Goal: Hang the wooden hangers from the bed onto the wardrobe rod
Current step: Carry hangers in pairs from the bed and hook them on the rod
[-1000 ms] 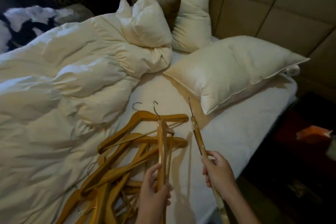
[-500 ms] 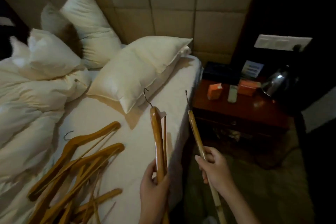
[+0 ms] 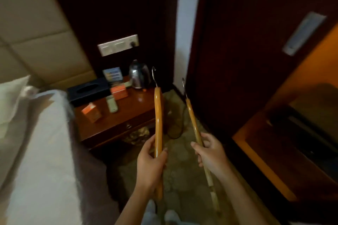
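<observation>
Between the bed [image 3: 45,151] and the dark wardrobe [image 3: 237,60], the person stood with the left hand [image 3: 150,162] wrapped round one wooden hanger [image 3: 158,120] and the right hand [image 3: 210,153] closed on a second hanger [image 3: 193,124], both edge-on, hooks up and apart from each other. I judged that the left hook, close above the nightstand [image 3: 131,113], might catch the kettle [image 3: 139,74] or its cord on a careless swing, or snag the other hanger. The wardrobe rod was out of sight, the frame was blurred, and the hangers' lower ends were hidden or cut off.
</observation>
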